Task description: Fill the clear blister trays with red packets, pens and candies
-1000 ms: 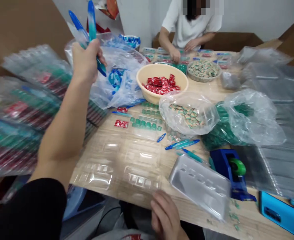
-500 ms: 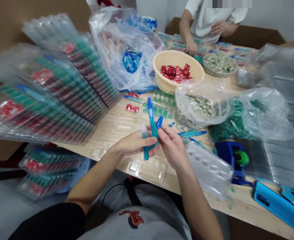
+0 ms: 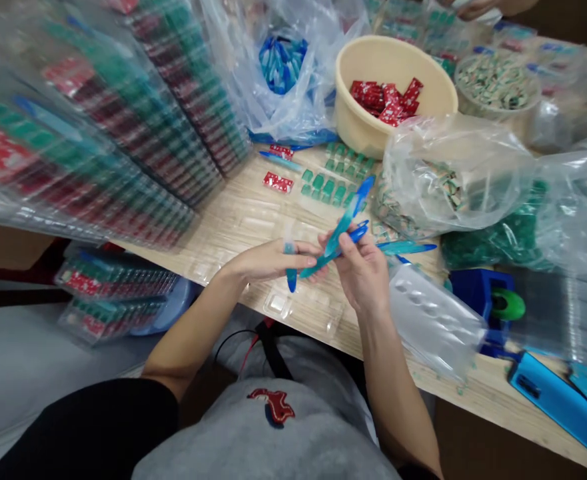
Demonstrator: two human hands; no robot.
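My right hand point(image 3: 362, 270) is closed around two slim pen-like sticks, teal shading to dark blue. The upper stick point(image 3: 346, 223) tilts up and to the right, while the lower stick point(image 3: 326, 263) lies across my fingers toward my left hand. My left hand point(image 3: 273, 260) has another blue stick point(image 3: 292, 275) upright between its fingers, with a pale, clear end showing above them. Its fingertips meet the lower stick's near end. Both hands are above the table's front part, over clear plastic trays point(image 3: 278, 303).
Packed blister trays point(image 3: 138, 127) stand in rows at left. Behind my hands are green tabs point(image 3: 326, 189), red packets point(image 3: 278, 182), more sticks point(image 3: 408, 247) and a cream basin point(image 3: 346, 93). A tape dispenser point(image 3: 473, 293) and blue phone point(image 3: 558, 400) sit at right.
The sticks, earlier bunched upright between both hands, now lean right in my right hand. My hands have moved slightly apart. The view has tilted downward.
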